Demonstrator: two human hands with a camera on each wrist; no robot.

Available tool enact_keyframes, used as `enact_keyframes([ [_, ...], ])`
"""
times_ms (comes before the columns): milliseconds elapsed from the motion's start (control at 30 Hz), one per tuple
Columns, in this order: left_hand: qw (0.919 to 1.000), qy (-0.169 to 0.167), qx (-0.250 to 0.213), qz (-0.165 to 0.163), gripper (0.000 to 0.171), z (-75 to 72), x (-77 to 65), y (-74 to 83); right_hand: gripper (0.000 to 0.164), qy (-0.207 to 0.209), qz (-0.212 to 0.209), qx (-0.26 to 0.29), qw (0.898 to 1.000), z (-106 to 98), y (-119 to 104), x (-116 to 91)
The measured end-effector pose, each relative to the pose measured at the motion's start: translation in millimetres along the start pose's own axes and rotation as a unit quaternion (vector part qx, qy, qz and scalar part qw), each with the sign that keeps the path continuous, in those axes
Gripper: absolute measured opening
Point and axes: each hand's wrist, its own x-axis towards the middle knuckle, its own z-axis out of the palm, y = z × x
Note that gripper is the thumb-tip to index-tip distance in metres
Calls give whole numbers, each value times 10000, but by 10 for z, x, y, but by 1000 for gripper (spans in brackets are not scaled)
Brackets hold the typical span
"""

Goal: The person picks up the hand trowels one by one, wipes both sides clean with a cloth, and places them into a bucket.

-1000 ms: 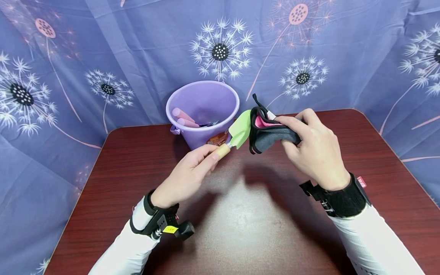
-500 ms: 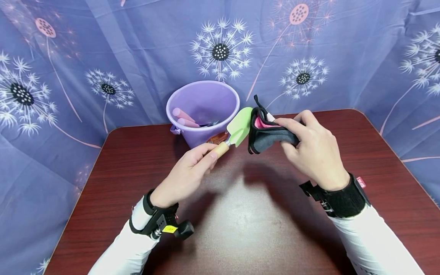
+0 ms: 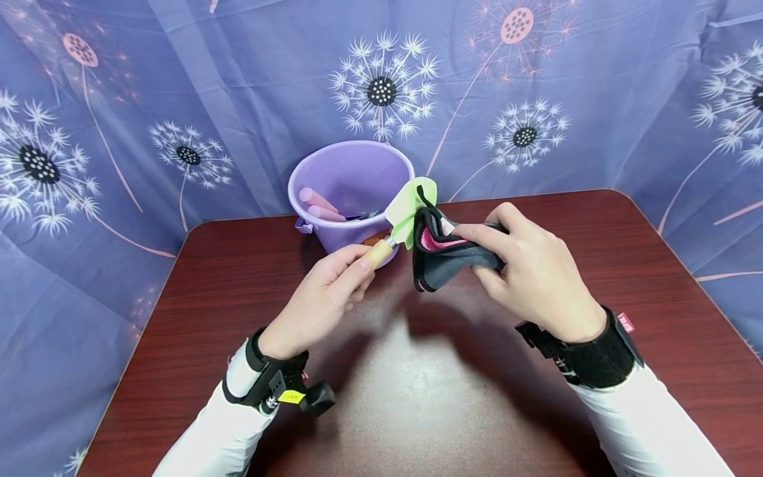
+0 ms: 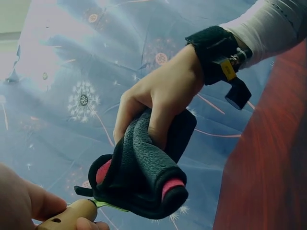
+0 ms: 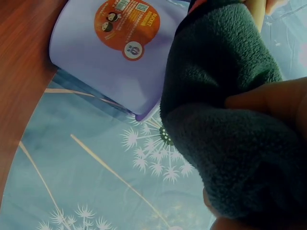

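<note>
My left hand [image 3: 324,298] grips the wooden handle of a small garden trowel [image 3: 406,205] with a light green blade, held up above the table. In my right hand [image 3: 536,271] is a folded dark grey cloth [image 3: 453,265] with black edging and a pink inner side, pinched between thumb and fingers. The cloth overlaps the lower right of the trowel's blade in the head view. From the left wrist, the cloth [image 4: 148,167] hangs over the blade, just beyond the trowel's handle [image 4: 72,215]. Close up in the right wrist view, my right fingers [image 5: 273,103] press into the grey pile.
A purple bucket [image 3: 334,236] stands at the table's back edge, behind the trowel. Two pink rods [image 3: 318,201] and some dark items lie inside it. The reddish-brown table [image 3: 208,298] meets a blue dandelion-print curtain [image 3: 256,79] at the back.
The right hand has brought the cloth left and slightly down, from beside the blade to in front of it. The trowel has tilted more upright and shifted slightly left. The bucket stays put.
</note>
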Motion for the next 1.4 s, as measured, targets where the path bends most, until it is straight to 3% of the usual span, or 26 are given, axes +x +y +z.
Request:
enact_keyframes([
  [200, 9976, -22, -693, -74, 24, -11, -7, 29, 52, 37, -316, 114, 9994, 13, -40, 15],
  [600, 9847, -4, -1715, -323, 25, -89, 14, 125, 40, 121, -671, 142, 9976, 15, -47, 35],
  [867, 9827, 277, -1809, -271, 24, -204, 67, 211, 41, 151, -749, 119, 9970, -1, -39, 46],
  [1033, 9876, 465, -1493, -155, 27, -312, 133, 296, 43, 131, -742, 66, 9971, -22, -27, 50],
  [1133, 9929, 595, -1025, -97, 28, -399, 193, 367, 44, 111, -727, 18, 9973, -39, -19, 50],
  [1267, 9959, 893, -60, -91, 31, -541, 287, 450, 43, 92, -718, -20, 9974, -55, -11, 50],
  [1400, 9867, 1109, 1185, -138, 39, -702, 363, 510, 43, 135, -728, -24, 9973, -65, -4, 51],
])
